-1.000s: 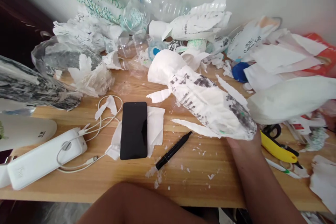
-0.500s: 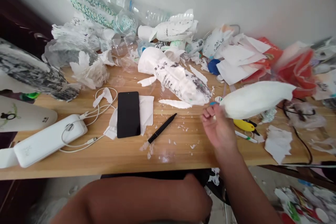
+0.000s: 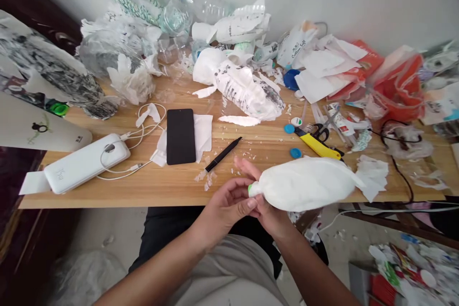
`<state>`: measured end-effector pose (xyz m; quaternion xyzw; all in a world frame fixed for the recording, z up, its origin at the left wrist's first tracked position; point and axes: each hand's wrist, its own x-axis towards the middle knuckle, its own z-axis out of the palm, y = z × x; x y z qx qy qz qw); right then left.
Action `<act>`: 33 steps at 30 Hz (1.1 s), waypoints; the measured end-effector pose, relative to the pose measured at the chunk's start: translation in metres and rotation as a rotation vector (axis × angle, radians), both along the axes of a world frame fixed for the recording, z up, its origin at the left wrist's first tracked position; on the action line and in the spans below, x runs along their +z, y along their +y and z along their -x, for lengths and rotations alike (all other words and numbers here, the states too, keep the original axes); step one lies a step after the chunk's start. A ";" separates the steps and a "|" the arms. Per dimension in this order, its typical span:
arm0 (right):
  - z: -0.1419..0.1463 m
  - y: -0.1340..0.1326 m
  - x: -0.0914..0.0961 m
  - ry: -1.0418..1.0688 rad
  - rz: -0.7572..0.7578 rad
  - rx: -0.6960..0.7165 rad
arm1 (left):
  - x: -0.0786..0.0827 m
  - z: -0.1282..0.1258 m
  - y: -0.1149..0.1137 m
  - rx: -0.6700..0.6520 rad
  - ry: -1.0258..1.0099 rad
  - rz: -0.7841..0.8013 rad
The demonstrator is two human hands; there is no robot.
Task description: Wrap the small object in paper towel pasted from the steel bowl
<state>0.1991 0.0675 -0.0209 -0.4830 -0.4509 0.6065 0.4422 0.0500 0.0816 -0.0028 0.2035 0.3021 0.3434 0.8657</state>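
A white, paper-wrapped bottle shape lies almost level above the desk's front edge, its narrow neck to the left and a bit of green showing at the neck's tip. My left hand pinches that neck with thumb and fingers. From below, my right hand holds the bottle near the neck, partly hidden behind it. Beyond my hands lies a black pen-like tool with white scraps around it. Past that rests a paper-covered fish-like figure with dark marks.
A black phone lies on tissue, with a white power bank and cable to its left. At right are a yellow utility knife, scissors and blue caps. Plastic bottles and red packaging line the wall.
The wrapped bottle has come down and nearer to me in my right hand. My left hand has risen from below the desk edge and taken hold of its neck. The view has shifted.
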 end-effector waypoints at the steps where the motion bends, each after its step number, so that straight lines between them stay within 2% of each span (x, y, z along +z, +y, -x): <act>1: 0.000 -0.001 0.002 0.028 -0.013 0.042 | -0.001 0.001 0.000 0.017 -0.015 0.021; 5: 0.002 -0.004 0.010 0.127 0.005 0.201 | -0.001 0.008 0.004 0.029 -0.011 0.034; 7: 0.003 -0.006 0.008 0.141 0.030 0.206 | 0.000 0.010 0.007 0.013 0.032 -0.004; 10: 0.001 -0.009 -0.006 0.201 0.040 0.161 | 0.003 0.013 0.012 0.045 0.134 -0.100; 12: -0.006 -0.012 -0.017 0.233 -0.003 0.087 | 0.003 0.019 0.015 0.104 0.216 -0.192; 14: -0.017 -0.012 -0.021 0.201 -0.062 -0.081 | 0.001 0.028 0.017 0.171 0.309 -0.311; 16: -0.030 -0.009 -0.014 0.143 -0.075 -0.277 | -0.003 0.039 0.019 0.193 0.395 -0.422; 18: -0.040 -0.001 -0.001 0.127 -0.063 -0.365 | -0.008 0.048 0.019 0.158 0.441 -0.478; 22: -0.044 0.014 0.017 0.099 -0.143 -0.335 | -0.018 0.053 0.016 0.057 0.443 -0.456; 25: -0.037 0.018 0.017 0.050 -0.153 -0.334 | -0.023 0.050 0.013 0.069 0.406 -0.406; 29: -0.035 0.018 0.015 -0.013 -0.165 -0.373 | -0.023 0.048 0.009 0.097 0.422 -0.420; 33: -0.042 0.022 0.025 -0.092 -0.163 -0.307 | -0.024 0.048 0.002 0.098 0.401 -0.394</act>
